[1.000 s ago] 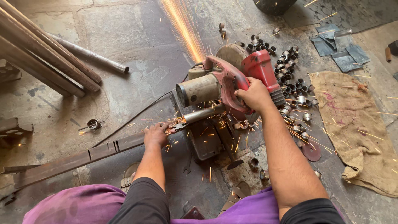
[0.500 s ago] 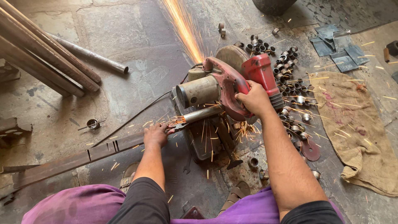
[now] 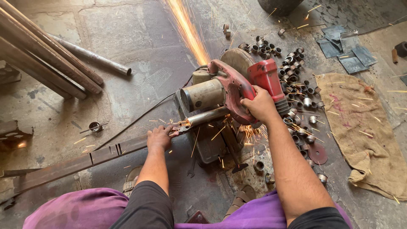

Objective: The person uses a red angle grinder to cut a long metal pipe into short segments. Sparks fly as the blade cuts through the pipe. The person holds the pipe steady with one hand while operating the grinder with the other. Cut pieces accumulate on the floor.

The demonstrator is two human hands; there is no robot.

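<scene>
Sparks now fly wider around the chop saw (image 3: 229, 91). Right hand (image 3: 259, 105) stays clamped on its handle; left hand (image 3: 160, 138) pins the tube (image 3: 207, 115) left of the blade—press steadily.

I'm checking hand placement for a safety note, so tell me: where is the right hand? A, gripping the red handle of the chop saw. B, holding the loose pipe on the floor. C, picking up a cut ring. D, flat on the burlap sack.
A: the right hand is wrapped around the handle of the chop saw, while sparks fly away from the blade.
</scene>
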